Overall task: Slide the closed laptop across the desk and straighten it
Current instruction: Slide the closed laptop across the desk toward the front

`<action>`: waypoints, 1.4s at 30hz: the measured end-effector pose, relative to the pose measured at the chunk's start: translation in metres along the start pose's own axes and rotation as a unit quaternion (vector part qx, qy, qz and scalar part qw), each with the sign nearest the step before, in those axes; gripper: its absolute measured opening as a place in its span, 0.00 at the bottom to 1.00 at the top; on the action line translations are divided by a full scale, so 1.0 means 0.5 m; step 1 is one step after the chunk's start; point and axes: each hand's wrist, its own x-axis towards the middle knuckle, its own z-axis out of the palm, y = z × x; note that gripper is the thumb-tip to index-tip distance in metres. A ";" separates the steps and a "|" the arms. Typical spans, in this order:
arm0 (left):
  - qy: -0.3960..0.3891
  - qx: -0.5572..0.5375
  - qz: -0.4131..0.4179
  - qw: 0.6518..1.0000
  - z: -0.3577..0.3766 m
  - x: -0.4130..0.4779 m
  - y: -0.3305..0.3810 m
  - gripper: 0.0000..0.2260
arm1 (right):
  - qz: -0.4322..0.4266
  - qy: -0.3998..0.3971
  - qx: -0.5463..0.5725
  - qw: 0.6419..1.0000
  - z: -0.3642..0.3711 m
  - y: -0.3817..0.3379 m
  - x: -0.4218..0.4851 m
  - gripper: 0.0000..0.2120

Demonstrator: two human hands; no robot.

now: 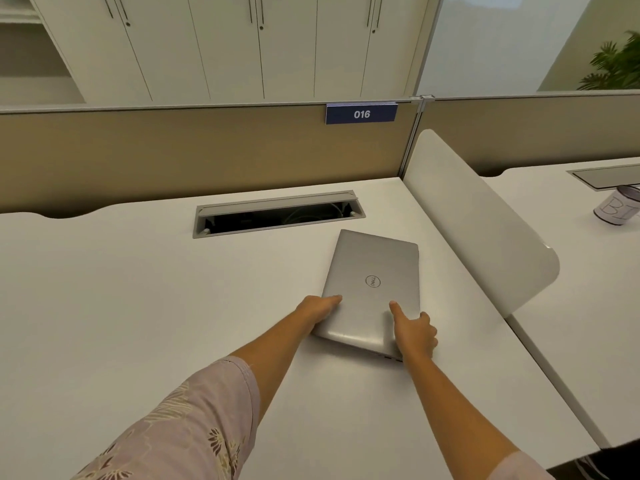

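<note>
A closed silver laptop (372, 271) lies on the white desk (138, 289), right of centre, turned at an angle with one short end toward me. My left hand (317, 310) grips its near left edge, thumb on the lid. My right hand (414, 332) holds the near right corner, its thumb pressed on the lid and fingers curled around the side. The laptop's near end looks slightly raised off the desk or resting at its edge; I cannot tell which.
An open cable tray (278, 214) is cut into the desk just behind the laptop. A white curved divider (485, 237) stands close on the right. Beyond it, a mug (618, 206) sits on the neighbouring desk. A tan partition (207, 150) closes the back.
</note>
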 end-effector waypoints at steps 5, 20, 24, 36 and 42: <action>0.018 0.145 0.034 0.989 -0.028 -0.026 -0.027 0.26 | 0.020 -0.032 0.009 0.999 -0.004 0.008 0.008 0.36; 0.037 0.138 -0.041 0.989 -0.166 -0.104 -0.185 0.26 | -0.098 -0.063 -0.075 0.990 0.089 -0.011 -0.130 0.26; 0.046 0.126 -0.068 0.989 -0.227 -0.129 -0.243 0.23 | -0.142 -0.091 -0.093 0.981 0.141 -0.035 -0.188 0.25; 0.097 0.047 -0.087 0.990 -0.381 -0.199 -0.353 0.20 | -0.261 -0.117 -0.187 0.940 0.288 -0.100 -0.338 0.23; 0.102 0.051 -0.084 0.990 -0.394 -0.207 -0.366 0.19 | -0.269 -0.113 -0.201 0.935 0.309 -0.104 -0.354 0.23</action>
